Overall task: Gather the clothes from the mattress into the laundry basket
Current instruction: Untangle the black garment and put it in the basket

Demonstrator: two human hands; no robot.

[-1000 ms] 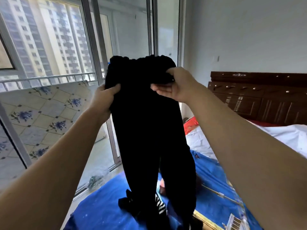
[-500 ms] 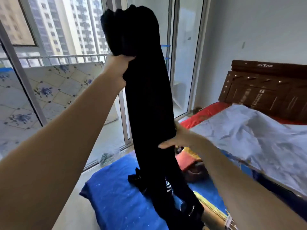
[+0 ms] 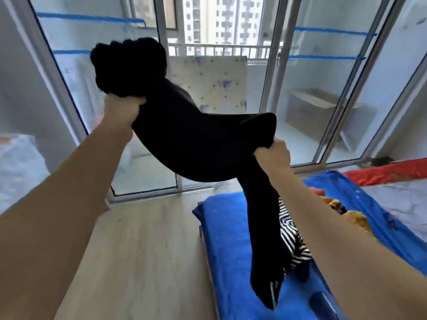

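Gathering step: left hand (image 3: 121, 109) fisted on black trousers (image 3: 196, 144) waistband upper left, right hand (image 3: 273, 153) clenching mid-leg, centre. Next: bundle, find basket, unseen.

Trousers held up between both hands, over mattress edge.
Left hand (image 3: 120, 109) high left, right hand (image 3: 272, 154) lower right; trousers (image 3: 189, 139) hang onto mattress (image 3: 228, 239); striped garment (image 3: 292, 241) on mattress, floor (image 3: 143, 250) left, glass doors (image 3: 300, 88) behind.

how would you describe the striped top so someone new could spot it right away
Find the blue mattress on the wooden floor by the glass doors. The striped top lies crumpled on it, just behind the hanging black trousers. Only it has black and white stripes; the neighbouring garment is yellow.
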